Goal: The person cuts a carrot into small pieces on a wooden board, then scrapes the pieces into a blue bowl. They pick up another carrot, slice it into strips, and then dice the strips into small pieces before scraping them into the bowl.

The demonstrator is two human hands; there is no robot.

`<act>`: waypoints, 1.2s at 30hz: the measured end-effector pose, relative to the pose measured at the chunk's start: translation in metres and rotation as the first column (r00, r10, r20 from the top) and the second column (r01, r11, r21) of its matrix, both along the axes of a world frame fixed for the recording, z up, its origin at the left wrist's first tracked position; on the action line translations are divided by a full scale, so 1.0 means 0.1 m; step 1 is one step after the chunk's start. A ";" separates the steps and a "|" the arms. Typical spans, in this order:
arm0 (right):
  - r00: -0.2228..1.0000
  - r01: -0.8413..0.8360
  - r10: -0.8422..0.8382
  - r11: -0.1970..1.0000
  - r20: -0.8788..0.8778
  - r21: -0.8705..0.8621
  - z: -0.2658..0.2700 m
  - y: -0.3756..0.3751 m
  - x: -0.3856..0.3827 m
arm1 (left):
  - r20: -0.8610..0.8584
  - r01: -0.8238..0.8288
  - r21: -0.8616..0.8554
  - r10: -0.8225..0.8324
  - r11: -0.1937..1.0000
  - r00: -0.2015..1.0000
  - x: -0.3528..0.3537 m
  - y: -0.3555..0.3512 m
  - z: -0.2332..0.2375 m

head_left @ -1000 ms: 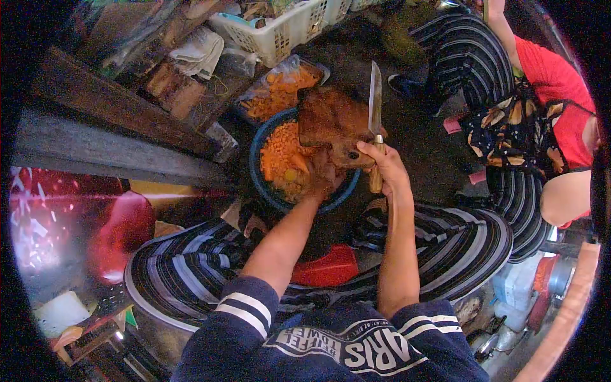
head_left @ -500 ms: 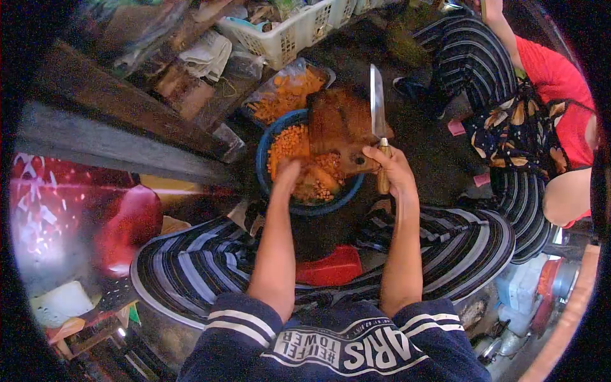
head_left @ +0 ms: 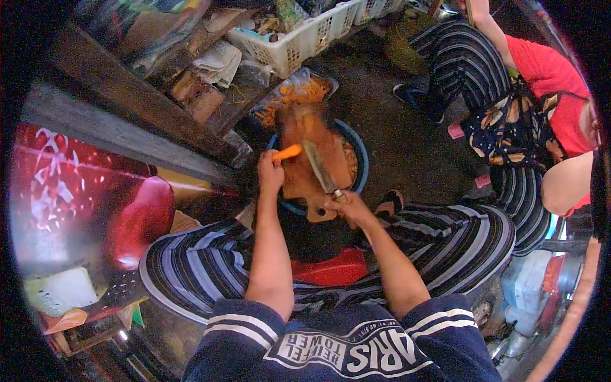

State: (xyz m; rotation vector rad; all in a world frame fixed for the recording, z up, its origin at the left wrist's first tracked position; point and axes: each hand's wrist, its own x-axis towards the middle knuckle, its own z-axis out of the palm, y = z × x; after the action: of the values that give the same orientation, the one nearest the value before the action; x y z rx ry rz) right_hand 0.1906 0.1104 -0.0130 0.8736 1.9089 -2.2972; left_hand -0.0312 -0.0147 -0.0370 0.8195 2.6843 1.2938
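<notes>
A wooden cutting board with a hole in its handle lies across the blue basin. Orange chopped pieces show in the basin to the right of the board. My left hand is closed around one end of an orange carrot piece, whose other end points over the board. Gripped by its handle in my right hand is a knife, its blade slanting up and left over the board near the carrot piece. Part of the knife handle is hidden by my fingers.
Beyond the basin sits a plastic-lined tray of orange carrot pieces. A white crate stands behind it. Wooden beams run along the left. Another person in a red top sits at right. A red object lies between my knees.
The board has swung from tilted beside the basin to lying across it. My left hand has left the basin and now holds a carrot piece. The knife has moved left, over the board.
</notes>
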 end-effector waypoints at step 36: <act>0.969 -0.055 -0.152 0.636 0.195 0.770 0.26 -0.42 -0.46 | -0.173 -0.244 -0.252 0.205 0.936 0.963 0.38 0.41 -0.07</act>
State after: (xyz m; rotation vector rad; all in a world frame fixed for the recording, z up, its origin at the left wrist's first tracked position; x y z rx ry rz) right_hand 0.1442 0.0687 0.0126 1.1830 2.7772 -1.1910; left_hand 0.0071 0.0267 -0.0439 0.6086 3.0544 0.8938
